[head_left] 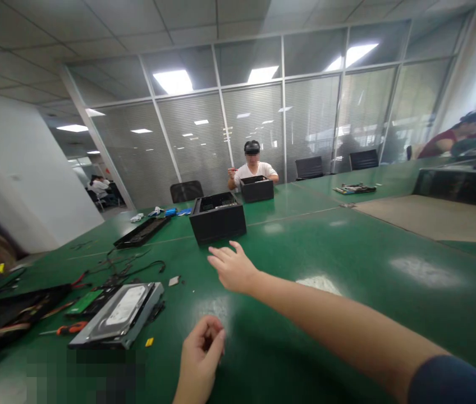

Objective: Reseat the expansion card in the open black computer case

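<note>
My right hand (236,266) reaches forward over the green table with its fingers stretched out and nothing in it. Just beyond its fingertips stands a black computer case (220,224), its top side uncovered; a small gap seems to lie between them. My left hand (202,350) is low in the middle of the view, its fingers curled in toward the thumb, with no object showing in it. To its left lie a hard drive (126,308) in a metal bracket, a small yellow piece (149,341) and an orange-handled screwdriver (69,328).
Loose cables (128,269), a green circuit board (85,302) and a long black panel (142,231) lie on the left. Across the green table (305,247), a person (259,168) sits behind another black case (257,189). A brown sheet (427,216) lies at right.
</note>
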`<state>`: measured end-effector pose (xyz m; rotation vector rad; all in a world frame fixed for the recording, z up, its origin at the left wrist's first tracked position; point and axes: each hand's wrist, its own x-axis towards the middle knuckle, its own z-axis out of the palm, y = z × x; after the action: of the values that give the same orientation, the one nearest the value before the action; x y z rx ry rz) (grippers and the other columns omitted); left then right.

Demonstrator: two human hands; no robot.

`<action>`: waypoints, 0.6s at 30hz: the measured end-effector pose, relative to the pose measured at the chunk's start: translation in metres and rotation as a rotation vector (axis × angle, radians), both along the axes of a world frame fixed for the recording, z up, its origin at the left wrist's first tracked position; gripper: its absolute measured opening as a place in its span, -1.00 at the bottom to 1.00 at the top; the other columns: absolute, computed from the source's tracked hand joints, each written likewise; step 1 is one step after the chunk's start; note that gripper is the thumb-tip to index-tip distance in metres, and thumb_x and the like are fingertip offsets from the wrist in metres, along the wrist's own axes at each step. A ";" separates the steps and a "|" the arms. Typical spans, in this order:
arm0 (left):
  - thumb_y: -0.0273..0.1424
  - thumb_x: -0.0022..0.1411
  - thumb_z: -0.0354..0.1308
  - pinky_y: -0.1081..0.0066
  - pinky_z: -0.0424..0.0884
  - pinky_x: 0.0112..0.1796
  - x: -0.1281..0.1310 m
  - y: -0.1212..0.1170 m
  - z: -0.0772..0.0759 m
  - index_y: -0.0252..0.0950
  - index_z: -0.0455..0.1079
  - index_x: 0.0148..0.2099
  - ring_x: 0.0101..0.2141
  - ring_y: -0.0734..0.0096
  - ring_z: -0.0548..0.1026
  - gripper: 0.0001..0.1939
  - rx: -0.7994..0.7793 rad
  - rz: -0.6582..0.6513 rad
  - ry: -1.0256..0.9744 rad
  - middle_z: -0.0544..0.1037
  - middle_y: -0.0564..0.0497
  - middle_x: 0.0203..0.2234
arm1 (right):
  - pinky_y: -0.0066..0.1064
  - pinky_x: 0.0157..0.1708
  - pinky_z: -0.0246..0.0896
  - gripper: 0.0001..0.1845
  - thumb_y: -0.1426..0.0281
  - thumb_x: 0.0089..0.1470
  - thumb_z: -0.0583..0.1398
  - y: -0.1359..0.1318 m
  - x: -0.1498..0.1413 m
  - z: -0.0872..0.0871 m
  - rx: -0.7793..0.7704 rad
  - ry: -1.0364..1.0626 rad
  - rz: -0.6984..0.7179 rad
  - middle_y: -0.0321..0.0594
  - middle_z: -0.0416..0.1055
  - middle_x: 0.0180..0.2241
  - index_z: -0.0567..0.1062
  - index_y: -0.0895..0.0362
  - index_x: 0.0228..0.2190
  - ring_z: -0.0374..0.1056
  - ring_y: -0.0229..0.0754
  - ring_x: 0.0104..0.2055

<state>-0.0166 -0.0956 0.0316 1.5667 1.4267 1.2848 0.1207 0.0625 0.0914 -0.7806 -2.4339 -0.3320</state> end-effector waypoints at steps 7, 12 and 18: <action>-0.24 0.29 0.06 0.45 0.16 -0.45 0.016 -0.002 0.011 -0.25 0.34 -0.38 -0.54 0.40 0.33 -0.77 -0.028 -0.102 0.400 0.31 0.14 -0.62 | 0.00 0.22 -0.12 -0.43 0.31 0.09 0.16 -0.035 0.072 -0.012 -0.093 0.116 -0.054 0.01 0.34 0.15 0.31 0.19 0.13 0.23 0.02 0.14; -0.25 0.24 0.06 0.44 0.16 -0.44 0.022 0.001 0.007 -0.24 0.35 -0.38 -0.53 0.35 0.37 -0.79 -0.079 -0.030 0.449 0.36 0.13 -0.63 | -0.06 0.14 0.05 -0.35 0.20 0.11 0.19 -0.017 0.161 0.004 -0.103 0.099 -0.354 0.09 0.31 0.16 0.28 0.26 0.16 0.20 0.06 0.18; -0.23 0.23 0.06 0.44 0.16 -0.44 0.021 0.005 0.002 -0.24 0.35 -0.40 -0.54 0.34 0.40 -0.78 -0.105 -0.041 0.432 0.40 0.14 -0.65 | -0.03 0.14 0.06 -0.16 0.02 0.08 0.23 -0.001 0.234 0.036 -0.026 -0.083 -0.550 0.22 0.19 0.23 0.23 0.28 0.22 0.11 0.16 0.26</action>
<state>0.0047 -0.0906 0.0333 1.8645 1.6784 0.8605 0.3543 0.0615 0.1272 -1.4712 -2.2616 -0.5457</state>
